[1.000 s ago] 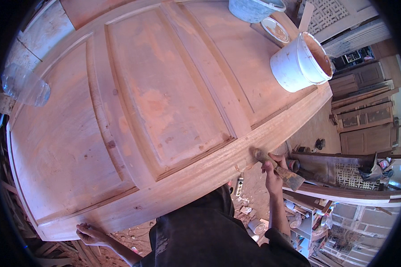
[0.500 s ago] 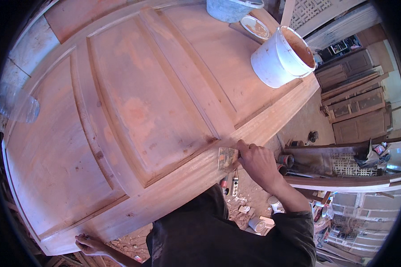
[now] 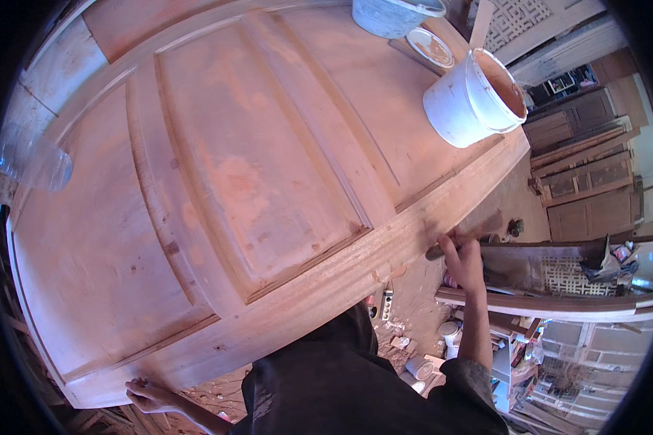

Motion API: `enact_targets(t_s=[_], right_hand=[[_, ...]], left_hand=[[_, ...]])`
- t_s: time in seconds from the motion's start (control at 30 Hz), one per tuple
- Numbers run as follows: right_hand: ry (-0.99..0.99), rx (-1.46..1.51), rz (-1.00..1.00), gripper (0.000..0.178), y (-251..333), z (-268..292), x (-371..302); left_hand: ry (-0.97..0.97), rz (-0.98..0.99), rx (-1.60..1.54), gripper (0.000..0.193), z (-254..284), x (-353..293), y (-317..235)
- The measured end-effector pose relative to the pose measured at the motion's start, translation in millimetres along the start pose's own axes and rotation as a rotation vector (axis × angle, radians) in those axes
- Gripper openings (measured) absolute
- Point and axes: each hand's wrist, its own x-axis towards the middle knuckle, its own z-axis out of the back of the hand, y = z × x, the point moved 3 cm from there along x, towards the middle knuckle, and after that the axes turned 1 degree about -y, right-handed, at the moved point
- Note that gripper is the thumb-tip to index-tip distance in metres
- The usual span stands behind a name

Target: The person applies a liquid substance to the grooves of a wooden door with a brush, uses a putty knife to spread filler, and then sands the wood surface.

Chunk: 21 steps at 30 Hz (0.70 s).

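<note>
A large wooden panelled door lies flat before me, with orange-brown filler patches on its panels. At its near left corner, my left hand is closed on the edge, fingers curled against the wood. My right hand is closed at the near right edge, gripping a putty knife; its blade is blurred and hard to make out. On the door's far right stands a white bucket, smeared inside with orange-brown filler. Behind it are a round, filler-stained lid and a blue-grey basin.
Clear plastic, bottle-like, sits beyond the door's left side. Wooden door parts lean at the right. On the debris-strewn floor are a white power strip and a small tub. Low timber pieces lie to my right.
My right hand has moved right along the door's near edge with the putty knife, away from the lower rail's middle. My left hand stays at the corner. The view has shifted slightly.
</note>
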Motion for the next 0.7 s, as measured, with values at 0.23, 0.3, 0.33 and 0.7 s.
enact_targets(t_s=[0.23,0.3,0.33,0.7], right_hand=[[0.02,0.787,-0.516,0.016,-27.6,9.7,-3.9],[0.043,1.059,-0.549,0.015,-40.5,12.1,-8.1],[0.069,1.199,-0.544,0.015,-45.1,9.6,-7.8],[0.056,1.439,-0.473,0.019,-40.1,-1.0,-8.3]], left_hand=[[0.033,-0.035,-0.022,0.038,0.2,2.3,9.3],[0.038,-0.034,-0.014,0.037,1.6,2.6,8.9],[0.036,-0.031,-0.013,0.036,2.5,3.0,8.1],[0.045,-0.039,-0.016,0.036,3.3,4.4,12.4]])
